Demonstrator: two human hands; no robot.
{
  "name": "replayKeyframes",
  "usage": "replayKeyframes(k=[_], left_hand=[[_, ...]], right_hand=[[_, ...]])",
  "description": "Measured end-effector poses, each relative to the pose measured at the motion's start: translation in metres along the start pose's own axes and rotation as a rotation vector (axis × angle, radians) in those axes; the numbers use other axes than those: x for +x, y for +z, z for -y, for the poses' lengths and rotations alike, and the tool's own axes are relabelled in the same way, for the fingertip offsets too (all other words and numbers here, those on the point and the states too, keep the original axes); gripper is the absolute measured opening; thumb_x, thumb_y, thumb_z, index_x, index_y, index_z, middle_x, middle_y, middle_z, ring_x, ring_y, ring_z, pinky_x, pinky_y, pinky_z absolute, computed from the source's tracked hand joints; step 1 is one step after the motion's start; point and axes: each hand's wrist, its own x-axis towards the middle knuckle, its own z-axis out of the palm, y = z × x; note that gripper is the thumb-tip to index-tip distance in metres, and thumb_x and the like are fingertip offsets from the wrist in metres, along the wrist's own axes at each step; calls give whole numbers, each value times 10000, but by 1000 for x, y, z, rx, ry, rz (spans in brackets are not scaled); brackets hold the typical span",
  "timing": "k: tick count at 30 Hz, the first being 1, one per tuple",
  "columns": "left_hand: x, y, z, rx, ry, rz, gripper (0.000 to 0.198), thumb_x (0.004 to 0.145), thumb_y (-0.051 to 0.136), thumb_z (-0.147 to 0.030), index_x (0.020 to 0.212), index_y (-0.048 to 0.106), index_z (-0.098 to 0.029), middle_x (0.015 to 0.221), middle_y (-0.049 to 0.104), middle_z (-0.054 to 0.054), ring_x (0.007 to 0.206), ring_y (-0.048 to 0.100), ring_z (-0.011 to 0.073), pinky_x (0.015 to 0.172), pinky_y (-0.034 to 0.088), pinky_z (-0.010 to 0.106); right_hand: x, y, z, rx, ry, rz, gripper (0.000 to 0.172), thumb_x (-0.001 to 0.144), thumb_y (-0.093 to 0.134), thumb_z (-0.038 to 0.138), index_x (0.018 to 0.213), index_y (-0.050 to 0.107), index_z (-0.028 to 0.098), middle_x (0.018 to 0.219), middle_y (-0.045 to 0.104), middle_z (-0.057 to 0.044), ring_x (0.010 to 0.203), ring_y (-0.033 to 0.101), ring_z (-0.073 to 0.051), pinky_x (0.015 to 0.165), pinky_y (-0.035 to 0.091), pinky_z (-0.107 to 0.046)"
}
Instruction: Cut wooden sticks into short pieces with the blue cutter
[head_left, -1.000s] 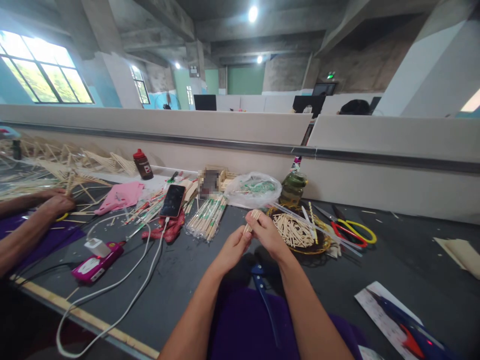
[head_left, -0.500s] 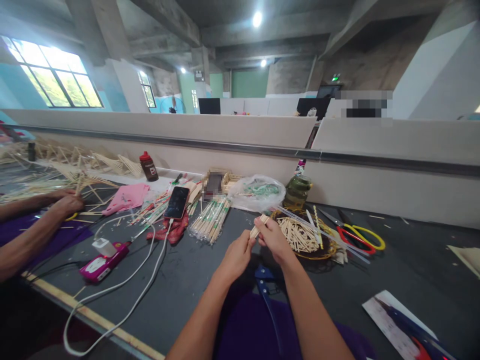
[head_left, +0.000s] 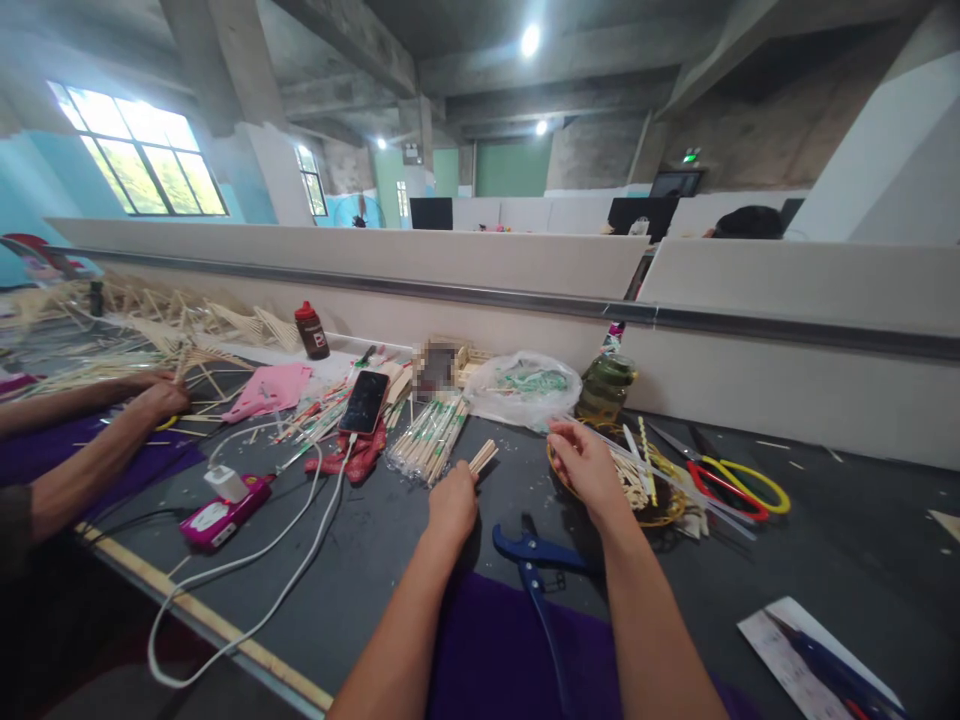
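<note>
My left hand point(head_left: 452, 500) is closed round a small bundle of short wooden sticks point(head_left: 482, 457), whose ends poke out up and to the right above the dark table. My right hand point(head_left: 585, 462) reaches over a shallow yellow basket point(head_left: 667, 515) filled with more short sticks point(head_left: 634, 480); its fingers are curled down into the pile, and what they hold, if anything, is hidden. A blue-handled cutter point(head_left: 534, 558) lies on the table between my forearms, partly on a purple cloth point(head_left: 495, 650).
A wrapped chopstick bundle point(head_left: 431, 440), a phone point(head_left: 364, 401) on a white cable, a plastic bag point(head_left: 525, 387), a green jar point(head_left: 604, 383) and yellow-red scissors point(head_left: 731, 482) lie near the partition wall. Another person's hands point(head_left: 154, 398) work at the left among stick frames.
My hands have parted: the left stays low with the stick bundle, the right has moved right to the basket. The camera has turned slightly left.
</note>
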Motion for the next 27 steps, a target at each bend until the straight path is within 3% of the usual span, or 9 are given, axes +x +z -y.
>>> replayKeyframes(k=[8,15,27], left_hand=[[-2,10,-16,154,-28,-99,199,923,412,-260,1039,535,-155,986,565,125,898,607,242,670,452,295],[-8,11,-8,216,17,-263,190,877,508,-304,970,588,-159,1015,536,122,1021,502,275,820,393,372],[-6,3,-4,142,64,-246,140,857,546,-304,932,569,-188,983,568,81,957,519,231,790,369,321]], right_hand=[[2,-6,-5,-193,-93,-14,293,751,561,400,953,619,195,874,645,-56,611,558,-158,465,428,-259],[-1,-14,9,-224,-152,-23,316,764,555,417,953,638,177,887,661,-79,651,567,-168,523,470,-284],[-7,-28,27,-177,-183,-96,342,762,572,442,943,640,160,879,682,-94,594,559,-148,453,416,-242]])
